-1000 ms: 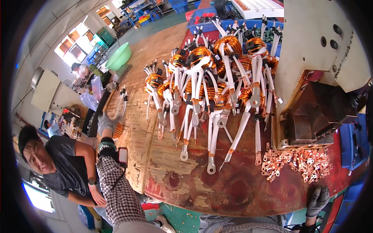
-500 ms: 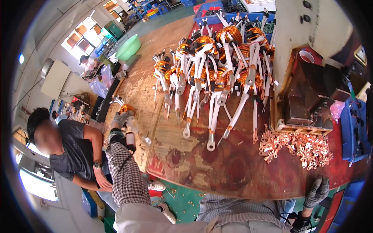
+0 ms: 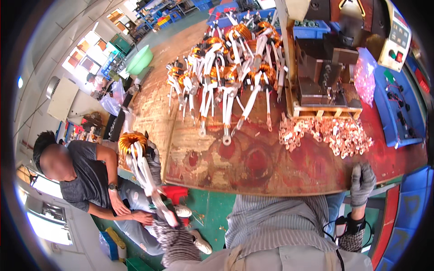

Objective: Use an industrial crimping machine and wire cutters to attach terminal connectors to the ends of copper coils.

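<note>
In my gloved left hand (image 3: 154, 159), off the left edge of the table, is a ring-shaped copper wire coil (image 3: 133, 143). Its white-sleeved leads (image 3: 145, 174) hang toward me across my forearm and end in metal lugs. The fingers are partly hidden behind the coil. My right hand (image 3: 363, 184), in a grey glove, rests at the table's front right edge with its fingers extended close together and nothing visible in them. Beyond it lies a heap of copper cable lugs (image 3: 325, 135).
Many similar coils (image 3: 239, 58) with white leads are piled on the wooden table (image 3: 203, 167). A machine (image 3: 327, 77) stands at the right, beside a blue bin (image 3: 400, 110). To my left sits another person (image 3: 92, 176); a green basin (image 3: 140, 61) is farther back.
My left hand has drawn the coil nearer and turned it, so its leads now point toward me. The view has shifted right; my right hand stays at the table edge.
</note>
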The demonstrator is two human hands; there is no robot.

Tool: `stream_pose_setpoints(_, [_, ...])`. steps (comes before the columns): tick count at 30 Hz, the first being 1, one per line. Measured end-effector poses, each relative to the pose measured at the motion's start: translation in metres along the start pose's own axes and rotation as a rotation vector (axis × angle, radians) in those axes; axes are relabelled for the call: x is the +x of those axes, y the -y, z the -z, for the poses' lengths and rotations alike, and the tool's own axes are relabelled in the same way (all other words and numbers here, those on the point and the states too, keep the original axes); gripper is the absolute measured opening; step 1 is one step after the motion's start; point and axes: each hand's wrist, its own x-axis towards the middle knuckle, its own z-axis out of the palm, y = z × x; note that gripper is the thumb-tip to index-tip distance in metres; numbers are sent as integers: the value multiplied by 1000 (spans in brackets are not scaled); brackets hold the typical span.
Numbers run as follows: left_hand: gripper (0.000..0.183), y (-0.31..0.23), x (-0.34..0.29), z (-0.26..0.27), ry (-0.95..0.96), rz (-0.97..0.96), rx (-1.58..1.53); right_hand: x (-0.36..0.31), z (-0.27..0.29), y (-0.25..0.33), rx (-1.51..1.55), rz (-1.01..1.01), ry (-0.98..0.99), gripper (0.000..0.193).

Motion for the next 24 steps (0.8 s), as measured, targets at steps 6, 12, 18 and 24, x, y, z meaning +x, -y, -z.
stream_pose_setpoints(6, [57, 65, -50, -117, 160, 32, -972, 38, 2, 68, 432, -8, 353, 31])
stream_pose_setpoints(12, [27, 122, -48, -189, -131, 1019, -1971, 58, -31, 105, 931, 25, 1034, 57])
stream_pose_setpoints(18, [55, 126, -49, -207, 255, 804, -1250, 22, -29, 117, 1243, -238, 1023, 39])
stream_pose_setpoints(24, [91, 148, -41, -203, 577, 426, -644, 33, -27, 112, 1347, -542, 1319, 47])
